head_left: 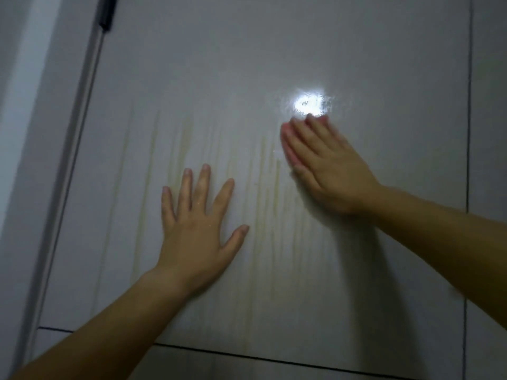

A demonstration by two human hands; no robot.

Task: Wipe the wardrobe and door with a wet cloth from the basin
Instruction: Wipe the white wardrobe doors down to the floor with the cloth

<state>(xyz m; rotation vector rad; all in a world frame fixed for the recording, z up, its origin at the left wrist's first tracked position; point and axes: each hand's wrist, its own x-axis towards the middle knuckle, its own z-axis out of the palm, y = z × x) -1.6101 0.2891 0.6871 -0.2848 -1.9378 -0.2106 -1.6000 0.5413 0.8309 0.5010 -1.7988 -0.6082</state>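
A pale grey wardrobe door panel (247, 64) with faint yellowish streaks fills the head view. My left hand (197, 226) lies flat on it with the fingers spread, holding nothing. My right hand (326, 165) is pressed against the panel further right and higher, fingers straight and together, blurred by motion. A pink cloth (288, 145) shows as a strip along the left edge of that hand, pinned between palm and panel. A bright reflection of light (310, 104) sits just above my right fingertips.
A metal strip with a dark end piece (105, 15) runs along the panel's left edge, with a pale wall beyond it. Dark gaps mark the panel's bottom edge (247, 355) and right edge (467, 160), where neighbouring panels begin.
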